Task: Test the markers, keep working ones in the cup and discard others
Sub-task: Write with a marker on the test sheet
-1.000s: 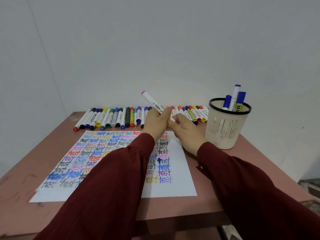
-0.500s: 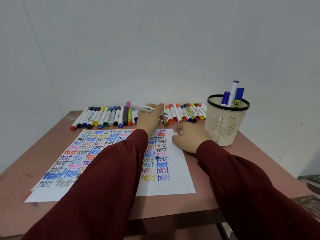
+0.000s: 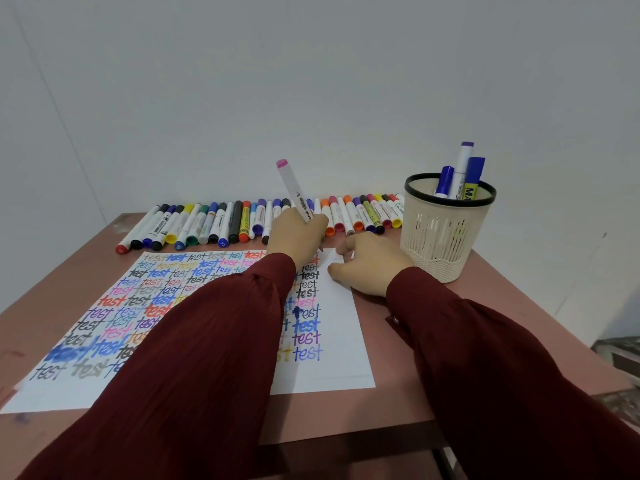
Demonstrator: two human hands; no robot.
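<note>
My left hand (image 3: 298, 233) grips a white marker (image 3: 294, 188) with a pink top end, held steeply with its tip on the top right part of the test paper (image 3: 343, 341). My right hand (image 3: 370, 261) rests on the paper's right edge with its fingers curled under; what they enclose is hidden. The cream mesh cup (image 3: 446, 237) with a black rim stands just right of that hand and holds three blue and purple markers (image 3: 462, 171). A row of several capped markers (image 3: 214, 223) lies along the table's far edge.
The paper is filled with coloured "test" words, with a blank strip on its right side. The brown table (image 3: 408, 393) ends at a white wall behind the marker row. My dark red sleeves cover much of the paper.
My left hand swung the pink-ended marker from lying level over the marker row to steeply upright, tip down on the paper. My right hand stayed on the paper's right edge.
</note>
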